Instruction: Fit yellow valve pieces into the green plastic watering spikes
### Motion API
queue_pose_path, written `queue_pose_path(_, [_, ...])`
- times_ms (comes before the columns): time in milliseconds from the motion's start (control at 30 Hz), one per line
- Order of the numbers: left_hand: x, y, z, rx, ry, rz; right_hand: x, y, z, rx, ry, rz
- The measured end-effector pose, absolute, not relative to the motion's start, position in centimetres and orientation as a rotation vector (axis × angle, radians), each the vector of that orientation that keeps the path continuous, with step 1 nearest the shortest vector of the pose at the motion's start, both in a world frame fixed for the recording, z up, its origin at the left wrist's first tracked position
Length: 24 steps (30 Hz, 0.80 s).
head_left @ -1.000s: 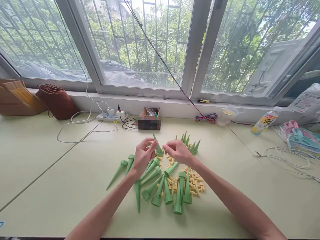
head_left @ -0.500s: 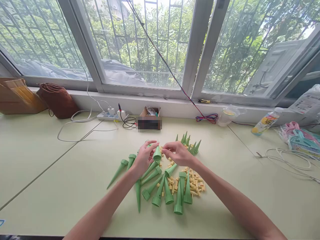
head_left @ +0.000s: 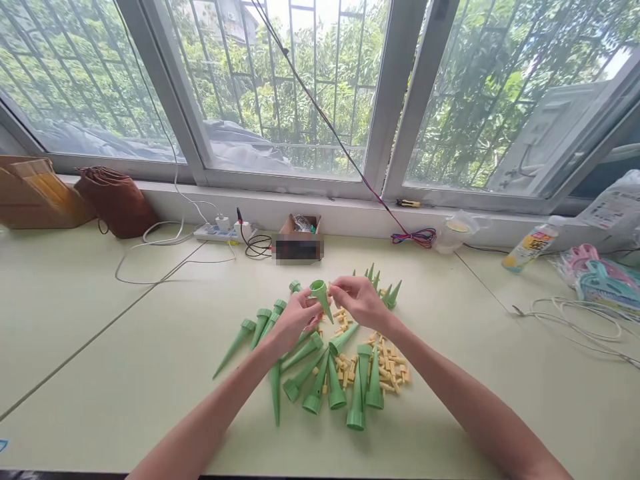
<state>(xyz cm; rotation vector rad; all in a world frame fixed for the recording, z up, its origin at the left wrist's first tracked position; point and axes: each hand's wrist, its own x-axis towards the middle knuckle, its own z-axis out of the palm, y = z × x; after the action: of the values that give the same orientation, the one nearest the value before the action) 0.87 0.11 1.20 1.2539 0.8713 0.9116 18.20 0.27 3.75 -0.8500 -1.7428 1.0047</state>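
My left hand (head_left: 293, 321) grips a green plastic cone spike (head_left: 321, 296), its wide open end turned upward and its tip pointing down toward me. My right hand (head_left: 357, 299) is pinched at the cone's rim, its fingertips closed on something small that I cannot make out. Below the hands, several green cone spikes (head_left: 320, 377) lie flat on the pale green table (head_left: 125, 373). Small yellow pegs (head_left: 387, 367) are scattered among them. A few green cones (head_left: 387, 293) stand upright just behind my right hand.
A small cardboard box (head_left: 298, 240) and a power strip (head_left: 220, 231) with cables sit by the window sill. A brown bag (head_left: 116, 200) is at far left. A yellow bottle (head_left: 531, 245), plastic clips (head_left: 603, 273) and a white cord (head_left: 575, 320) lie at right.
The cone in my left hand has been turned over: its tip pointed up a second ago, now its open end faces up. My right hand has closed in on its rim.
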Motion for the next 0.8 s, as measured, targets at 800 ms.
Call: queue_pose_path(800, [-0.1,-0.1,1.3,2.372,1.123,1.565,18.3,0.6,3.9,-0.999,-1.745,0.968])
